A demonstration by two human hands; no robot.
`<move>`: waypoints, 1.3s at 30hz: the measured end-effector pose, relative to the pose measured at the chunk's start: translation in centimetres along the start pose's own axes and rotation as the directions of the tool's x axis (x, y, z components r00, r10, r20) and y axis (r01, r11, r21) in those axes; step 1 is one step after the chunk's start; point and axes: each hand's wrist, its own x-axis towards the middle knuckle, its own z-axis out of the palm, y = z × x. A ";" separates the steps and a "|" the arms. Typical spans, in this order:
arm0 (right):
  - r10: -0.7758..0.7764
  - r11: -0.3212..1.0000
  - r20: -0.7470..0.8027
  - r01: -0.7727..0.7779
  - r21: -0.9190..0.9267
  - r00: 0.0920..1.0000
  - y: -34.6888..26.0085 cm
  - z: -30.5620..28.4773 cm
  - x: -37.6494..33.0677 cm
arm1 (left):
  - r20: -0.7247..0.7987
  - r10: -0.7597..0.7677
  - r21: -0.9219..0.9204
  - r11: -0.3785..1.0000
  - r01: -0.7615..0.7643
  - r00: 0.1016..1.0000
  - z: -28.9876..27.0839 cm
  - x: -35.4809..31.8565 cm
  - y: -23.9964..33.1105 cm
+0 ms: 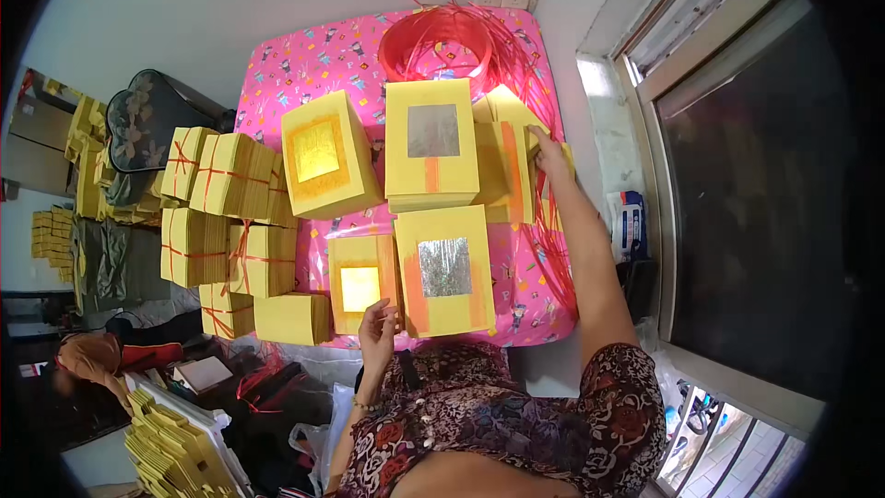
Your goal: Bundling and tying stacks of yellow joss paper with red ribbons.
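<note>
My right hand (551, 157) reaches to the far right of the pink-covered table, its fingers closed around the edge of a yellow paper stack (542, 140); the grip is partly hidden. Beside it stands another yellow stack with an orange stripe (514, 161). My left hand (376, 332) is at the near edge with loosely curled fingers apart, holding nothing. It is nearest a stack with a gold foil square (359, 288). To its right lies a yellow stack with a silver foil square (444, 267). Farther back are a silver-foil stack (431, 131) and a gold-foil stack (318, 152).
Tied yellow paper bundles (221, 175) pile up along the table's left side. A coil of red plastic strips (438, 46) lies at the back. Another person (92, 360) is at the lower left, near more yellow bundles (175, 447). A window (737, 175) flanks the right.
</note>
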 end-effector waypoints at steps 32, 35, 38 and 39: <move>-0.898 0.435 -0.048 0.900 0.038 0.437 -7.6 3.2 -30.3 | 0.120 0.228 -0.005 0.973 -0.229 0.966 3.0 0.7 2.8; -0.764 0.639 0.023 0.751 0.165 0.645 -4.4 2.9 -34.4 | 0.159 0.229 -0.030 0.973 -0.227 0.960 3.7 1.8 4.8; -0.625 0.773 0.119 0.590 0.234 0.771 1.2 2.5 -36.2 | 0.180 0.194 -0.130 0.976 -0.173 0.964 4.2 2.5 5.8; -0.514 0.844 0.156 0.464 0.268 0.844 3.1 2.7 -37.0 | 0.194 0.104 -0.238 0.970 -0.056 0.975 4.2 2.6 5.8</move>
